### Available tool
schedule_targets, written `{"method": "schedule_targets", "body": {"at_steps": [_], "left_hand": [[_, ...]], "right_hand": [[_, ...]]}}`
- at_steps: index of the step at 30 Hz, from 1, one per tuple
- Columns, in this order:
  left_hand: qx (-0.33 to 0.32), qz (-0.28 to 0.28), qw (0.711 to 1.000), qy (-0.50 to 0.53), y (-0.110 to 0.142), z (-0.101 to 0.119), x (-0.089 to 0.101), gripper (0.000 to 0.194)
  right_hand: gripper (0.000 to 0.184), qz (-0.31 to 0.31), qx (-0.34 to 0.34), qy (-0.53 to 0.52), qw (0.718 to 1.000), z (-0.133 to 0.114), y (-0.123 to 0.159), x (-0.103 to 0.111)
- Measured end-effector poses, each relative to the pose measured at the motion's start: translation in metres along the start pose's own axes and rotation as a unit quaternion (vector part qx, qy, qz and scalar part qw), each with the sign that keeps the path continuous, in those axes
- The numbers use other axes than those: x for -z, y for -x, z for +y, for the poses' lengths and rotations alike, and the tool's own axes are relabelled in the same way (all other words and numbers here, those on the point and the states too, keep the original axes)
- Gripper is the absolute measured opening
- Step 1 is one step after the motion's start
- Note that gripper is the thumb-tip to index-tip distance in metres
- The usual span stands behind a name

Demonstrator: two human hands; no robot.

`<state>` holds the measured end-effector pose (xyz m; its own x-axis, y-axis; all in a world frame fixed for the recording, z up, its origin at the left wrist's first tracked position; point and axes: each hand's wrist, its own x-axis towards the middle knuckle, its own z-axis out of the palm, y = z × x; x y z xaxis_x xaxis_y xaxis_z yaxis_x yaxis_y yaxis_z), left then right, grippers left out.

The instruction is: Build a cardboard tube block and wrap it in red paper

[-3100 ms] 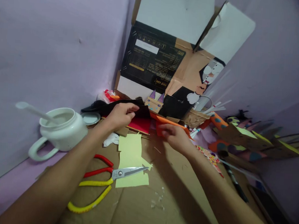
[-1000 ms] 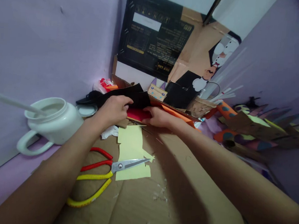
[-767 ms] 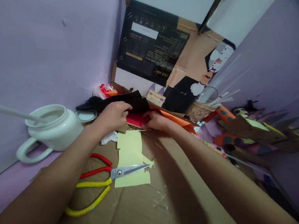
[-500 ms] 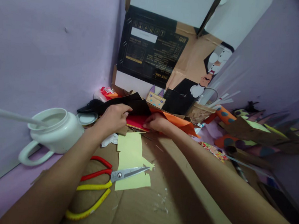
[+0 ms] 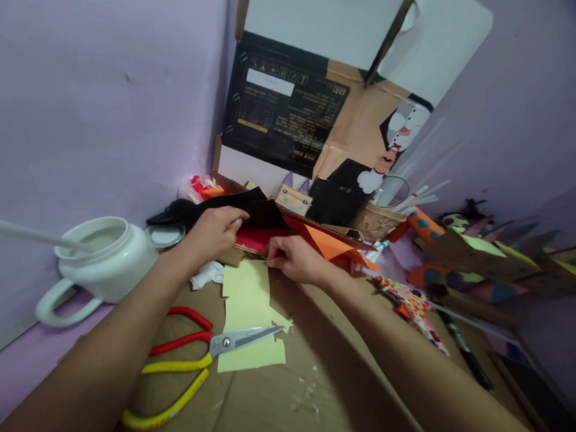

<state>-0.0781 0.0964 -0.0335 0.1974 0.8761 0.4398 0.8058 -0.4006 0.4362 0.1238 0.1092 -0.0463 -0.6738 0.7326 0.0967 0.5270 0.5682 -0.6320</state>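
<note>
My left hand (image 5: 218, 232) is closed at the front edge of a black sheet of paper (image 5: 256, 210), which is tilted up at the back of the cardboard surface. Under it shows a red sheet of paper (image 5: 254, 237). My right hand (image 5: 292, 259) pinches at the front edge of the coloured paper, with its fingertips partly hidden. An orange sheet of paper (image 5: 323, 239) lies behind that wrist. Nearer to me, scissors (image 5: 224, 343) with red and yellow handles rest open across a cut pale yellow sheet of paper (image 5: 246, 292).
A white pot (image 5: 111, 266) with a stick in it stands left. Behind the papers rises an open cardboard box (image 5: 280, 110), with a small cat-faced cardboard figure (image 5: 294, 200). Cardboard crafts (image 5: 483, 253) and a dark pen (image 5: 466, 350) lie right. Scraps dot the cardboard mat (image 5: 304, 414).
My right hand has drawn slightly left and toward me, its fingers now more tightly pinched at the paper's edge. My left hand stays on the black paper. The view has shifted a little.
</note>
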Motion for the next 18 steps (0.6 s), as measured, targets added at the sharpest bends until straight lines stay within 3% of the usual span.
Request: {"method": "schedule_targets", "body": {"at_steps": [6,11,14,18], "left_hand": [[-0.001,-0.059,0.997,-0.042,0.000,-0.004,0.002,0.034],[0.024,-0.129,0.983,-0.125,0.003,-0.009,-0.001,0.031],[0.052,-0.130,0.975,-0.170,0.003,-0.005,-0.003,0.035],[0.072,-0.137,0.967,-0.204,0.002,0.004,-0.005,0.038]], "right_hand": [[0.021,-0.023,0.070,0.024,0.997,0.009,0.011,-0.004],[0.023,-0.019,0.075,0.079,0.994,0.007,0.035,-0.014],[0.033,0.009,0.033,0.082,0.996,0.005,0.050,-0.013],[0.038,0.081,-0.119,-0.035,0.989,0.010,0.049,-0.010]]}}
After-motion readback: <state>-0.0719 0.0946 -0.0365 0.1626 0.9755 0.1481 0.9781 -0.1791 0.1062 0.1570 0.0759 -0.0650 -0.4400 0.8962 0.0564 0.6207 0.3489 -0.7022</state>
